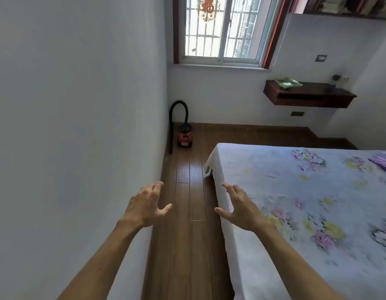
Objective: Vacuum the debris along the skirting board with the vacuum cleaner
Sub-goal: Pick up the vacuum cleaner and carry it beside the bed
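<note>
The job looks unstarted: left hand [147,205] and right hand [239,207] are spread open and empty, the vacuum cleaner [184,137] parked well beyond them by the skirting board [252,126].

bed [296,202]: floral sheet, right side | window [222,29]: barred, far wall | shelf [306,98]: dark wood, green dish [288,82] on top

Narrow lane of brown wood-plank floor [188,213] lies open toward 12 o'clock — plain white wall [79,126] hems it at 9, floral-sheeted white bed [296,202] at 3. Red canister vacuum [184,138] and its black hose [170,126] occupy the far corner.
</note>
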### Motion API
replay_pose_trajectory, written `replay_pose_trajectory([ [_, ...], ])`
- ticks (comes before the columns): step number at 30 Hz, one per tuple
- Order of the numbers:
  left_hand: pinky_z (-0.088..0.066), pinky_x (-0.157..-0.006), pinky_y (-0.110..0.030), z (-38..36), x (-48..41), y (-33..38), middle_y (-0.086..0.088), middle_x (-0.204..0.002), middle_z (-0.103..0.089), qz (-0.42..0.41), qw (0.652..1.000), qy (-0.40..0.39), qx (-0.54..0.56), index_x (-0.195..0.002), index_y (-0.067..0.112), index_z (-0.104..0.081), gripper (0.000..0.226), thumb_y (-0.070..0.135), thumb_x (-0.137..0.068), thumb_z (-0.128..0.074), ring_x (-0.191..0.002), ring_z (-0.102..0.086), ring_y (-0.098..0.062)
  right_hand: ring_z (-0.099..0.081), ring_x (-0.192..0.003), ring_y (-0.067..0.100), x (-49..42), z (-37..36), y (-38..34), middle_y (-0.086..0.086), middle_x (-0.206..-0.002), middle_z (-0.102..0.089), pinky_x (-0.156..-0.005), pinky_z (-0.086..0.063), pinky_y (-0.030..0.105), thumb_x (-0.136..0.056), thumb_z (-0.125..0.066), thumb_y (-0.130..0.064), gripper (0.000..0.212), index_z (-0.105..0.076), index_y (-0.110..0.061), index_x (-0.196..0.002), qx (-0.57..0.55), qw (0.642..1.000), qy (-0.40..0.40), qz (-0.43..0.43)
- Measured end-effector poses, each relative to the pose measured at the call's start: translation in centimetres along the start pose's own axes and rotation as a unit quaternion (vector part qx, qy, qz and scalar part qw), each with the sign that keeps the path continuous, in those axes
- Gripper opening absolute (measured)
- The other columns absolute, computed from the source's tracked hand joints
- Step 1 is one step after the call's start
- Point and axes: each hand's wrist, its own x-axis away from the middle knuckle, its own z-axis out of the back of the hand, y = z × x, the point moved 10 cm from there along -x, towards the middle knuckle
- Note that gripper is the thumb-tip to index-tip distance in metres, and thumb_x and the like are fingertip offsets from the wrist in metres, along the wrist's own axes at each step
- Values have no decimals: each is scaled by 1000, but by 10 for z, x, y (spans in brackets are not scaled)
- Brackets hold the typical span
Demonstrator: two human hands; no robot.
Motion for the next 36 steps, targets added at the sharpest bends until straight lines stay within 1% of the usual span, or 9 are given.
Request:
replay_pose_trajectory([
  [4, -54, -93, -36, 1, -55, -2, -2, -134, -56, 18, 1000, 13, 12, -140, 20, -38, 74, 61, -81, -58, -115, -59, -21, -45, -130, 20, -56, 12, 27, 0, -147, -42, -102, -49, 35, -84, -59, -63, 86, -24, -25, -152, -3, 1000, 1, 12],
  [8, -55, -91, -35, -3, -102, -4, -2, -131, -58, 27, 999, 19, 10, -137, 20, -40, 72, 61, -80, -59, -113, -60, -19, -49, -126, 21, -104, 20, 49, 1, -145, -44, -100, -51, 35, -84, -61, -61, 84, -27, -24, -151, -7, 1000, 3, 24],
  [11, -56, -88, -36, -5, -133, -10, -4, -128, -59, 39, 998, 24, 31, -137, 19, -41, 75, 62, -79, -60, -111, -61, -20, -48, -128, 20, -134, 19, 63, 0, -145, -44, -101, -50, 34, -84, -61, -61, 84, -27, -24, -151, -18, 1000, 4, 20],
  [16, -56, -85, -35, -10, -187, -23, -4, -123, -61, 46, 998, 28, 41, -135, 19, -42, 74, 61, -78, -62, -107, -62, -20, -47, -128, 19, -186, 11, 87, 0, -144, -44, -101, -50, 36, -82, -58, -65, 84, -27, -25, -150, -40, 999, 3, 12],
  [22, -56, -85, -34, -21, -263, -42, -4, -125, -60, 36, 998, 23, 42, -136, 20, -41, 74, 61, -78, -62, -108, -63, -20, -50, -124, 17, -256, 1, 112, -1, -141, -47, -99, -51, 34, -80, -58, -65, 83, -30, -27, -148, -56, 998, 10, -3],
  [31, -56, -88, -37, -23, -403, -89, -3, -126, -61, 16, 998, 24, 52, -135, 19, -42, 74, 60, -77, -64, -110, -63, -21, -53, -120, 16, -395, -3, 131, 0, -142, -48, -95, -52, 31, -81, -63, -61, 83, -31, -25, -148, -74, 997, 32, -20],
  [33, -56, -86, -36, -22, -432, -98, -3, -124, -62, 11, 998, 27, 47, -133, 19, -44, 72, 59, -77, -64, -107, -63, -21, -54, -120, 16, -423, -3, 135, 1, -141, -48, -93, -52, 30, -81, -64, -59, 83, -31, -24, -148, -78, 996, 36, -19],
  [36, -56, -81, -34, -21, -471, -109, -2, -118, -63, 2, 999, 27, 41, -128, 20, -45, 68, 60, -77, -63, -101, -64, -20, -53, -121, 18, -462, -2, 140, 1, -144, -46, -95, -53, 33, -81, -66, -58, 84, -31, -24, -149, -87, 995, 37, -17],
])
